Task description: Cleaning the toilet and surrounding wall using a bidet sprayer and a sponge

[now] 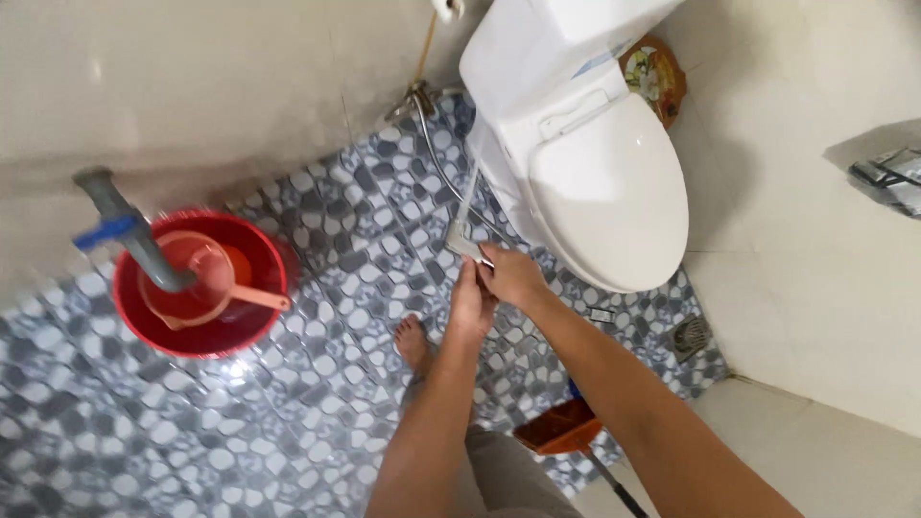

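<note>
My right hand (513,275) grips the white handle of a bidet sprayer (464,242), whose metal hose (436,158) runs up to a valve on the wall. My left hand (470,305) lies just under it, fingers curled against the right hand; whether it touches the sprayer is hidden. Both hands hover over the patterned blue floor tiles (326,240), right beside the white toilet (595,173) with its lid closed. My bare foot (413,343) shows below the hands.
A red bucket (201,283) holding an orange dipper (206,278) sits at left under a grey pipe with a blue tap (125,230). An orange brush head with a dark handle (566,429) lies near my legs. A floor drain (689,335) is at right.
</note>
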